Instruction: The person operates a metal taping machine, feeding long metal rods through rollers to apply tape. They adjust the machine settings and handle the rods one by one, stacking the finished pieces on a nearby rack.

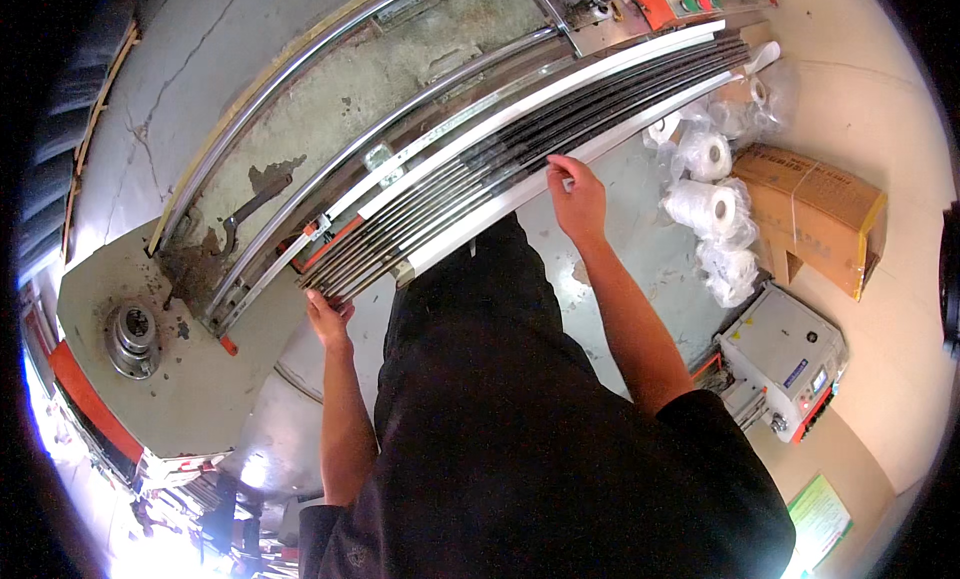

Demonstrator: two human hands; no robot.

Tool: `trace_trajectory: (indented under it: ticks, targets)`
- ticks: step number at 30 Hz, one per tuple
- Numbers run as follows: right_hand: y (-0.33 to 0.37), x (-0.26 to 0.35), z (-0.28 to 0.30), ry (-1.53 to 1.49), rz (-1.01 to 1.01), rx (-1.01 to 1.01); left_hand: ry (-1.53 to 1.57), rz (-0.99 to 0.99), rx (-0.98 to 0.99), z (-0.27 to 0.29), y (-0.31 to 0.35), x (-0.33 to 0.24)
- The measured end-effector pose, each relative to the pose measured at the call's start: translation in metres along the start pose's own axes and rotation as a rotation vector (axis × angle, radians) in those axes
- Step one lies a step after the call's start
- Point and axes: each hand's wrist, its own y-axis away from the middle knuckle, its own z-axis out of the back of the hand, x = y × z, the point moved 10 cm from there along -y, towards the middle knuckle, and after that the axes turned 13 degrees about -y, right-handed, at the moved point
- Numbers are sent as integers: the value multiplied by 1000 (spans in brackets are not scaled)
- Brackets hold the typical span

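Note:
A row of long thin metal rods point(432, 207), dark toward the right, lies side by side between two white rails. At the rods' left ends is my left hand point(330, 320), its fingers curled against the lowest tips. My right hand point(580, 199) is over the near white rail point(505, 207), thumb and forefinger bent together in a pinch. Whatever is in that pinch, if anything, is too small to make out. A clear plastic-like sheen covers part of the rods' middle.
Behind the rods runs a worn machine bed with curved-looking steel rails point(400, 119) and a wrench-like tool point(250, 211). Buttons point(700, 3) sit at its far right. Plastic-wrapped rolls point(712, 207), a cardboard box point(810, 209) and a grey machine point(785, 354) stand at the right.

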Motion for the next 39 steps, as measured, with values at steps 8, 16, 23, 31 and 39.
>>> trace_trajectory:
  ticks: [8,16,23,31,39]
  targets:
    - [41,24,-38,635,511,518,-360,56,-197,26,64,20]
    - [44,42,-53,767,820,720,-405,-84,-321,50,94,-21]
    - [60,66,-39,595,918,846,-487,-341,-432,49,142,-46]
    - [38,191,9,649,1067,695,-340,-541,-468,31,140,-106]
    - [-85,274,53,524,1262,607,-175,-549,-646,-13,157,-250]
